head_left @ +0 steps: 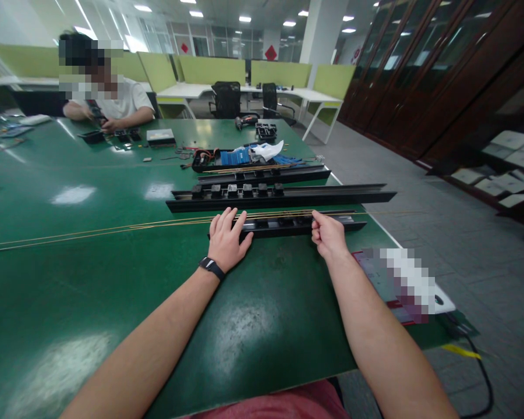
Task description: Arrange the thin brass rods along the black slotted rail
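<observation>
Long, thin brass-coloured rods [279, 215] run sideways over the nearest black channel rail [283, 231], with their left ends stretching far across the green table. My left hand [227, 238], fingers spread, rests over the rods at the rail's left end. At the right part of the rail, my right hand [329, 233] is closed in a pinch around the rods. Dark blocks sit inside this rail between my hands. Just beyond lies a longer black rail [332, 196] holding several small blocks.
Farther back are another black rail [305, 173], a black tray [207, 160] with wires and blue packets, and a drill [247, 121]. A white-edged board [441, 298] lies at the right table edge. Across the table, a person [131, 102] handles a dark part.
</observation>
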Available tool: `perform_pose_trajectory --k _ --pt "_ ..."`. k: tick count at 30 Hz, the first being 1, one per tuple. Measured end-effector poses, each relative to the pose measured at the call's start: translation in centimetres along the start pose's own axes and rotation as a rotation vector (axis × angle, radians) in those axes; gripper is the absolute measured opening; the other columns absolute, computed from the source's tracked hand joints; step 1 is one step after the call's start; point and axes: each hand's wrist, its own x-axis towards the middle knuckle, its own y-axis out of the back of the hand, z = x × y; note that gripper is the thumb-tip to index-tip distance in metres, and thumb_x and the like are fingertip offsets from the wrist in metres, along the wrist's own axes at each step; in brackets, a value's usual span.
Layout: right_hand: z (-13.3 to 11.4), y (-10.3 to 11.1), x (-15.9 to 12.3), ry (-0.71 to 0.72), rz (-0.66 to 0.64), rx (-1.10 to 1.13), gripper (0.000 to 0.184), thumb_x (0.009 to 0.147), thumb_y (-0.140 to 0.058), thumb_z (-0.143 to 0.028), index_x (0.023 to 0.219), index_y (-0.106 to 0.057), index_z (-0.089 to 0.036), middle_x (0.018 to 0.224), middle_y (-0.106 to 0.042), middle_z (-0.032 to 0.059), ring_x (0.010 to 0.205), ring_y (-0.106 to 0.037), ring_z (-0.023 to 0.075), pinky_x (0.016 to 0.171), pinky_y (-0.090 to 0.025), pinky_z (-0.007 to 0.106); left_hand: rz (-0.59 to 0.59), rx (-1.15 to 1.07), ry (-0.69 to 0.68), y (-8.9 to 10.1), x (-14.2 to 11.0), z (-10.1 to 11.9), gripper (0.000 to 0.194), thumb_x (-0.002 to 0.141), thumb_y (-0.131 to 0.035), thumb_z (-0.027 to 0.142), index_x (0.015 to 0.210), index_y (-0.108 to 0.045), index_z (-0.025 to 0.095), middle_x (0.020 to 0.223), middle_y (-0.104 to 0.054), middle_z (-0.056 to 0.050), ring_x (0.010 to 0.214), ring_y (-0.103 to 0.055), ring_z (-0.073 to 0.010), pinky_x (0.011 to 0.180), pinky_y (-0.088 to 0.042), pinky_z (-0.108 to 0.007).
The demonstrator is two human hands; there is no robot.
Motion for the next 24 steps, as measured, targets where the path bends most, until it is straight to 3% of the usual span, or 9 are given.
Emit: perform_pose_trajectory --k 24 --pt "0.06 0.08 0.29 0.009 0.015 0.029 0.031 0.078 -0.082 -0.026 0.067 -0.054 -0.019 0.057 -0.054 -0.0046 0.033 -0.039 0.0043 0.026 -0.019 0.015 -0.001 0.008 -0.006 0.07 0.02 0.03 0.057 0.096 -0.057 0.043 0.149 -0.051 0.024 0.155 -0.049 -0.014 0.152 -0.036 -0.0312 0.126 -0.023 -0.053"
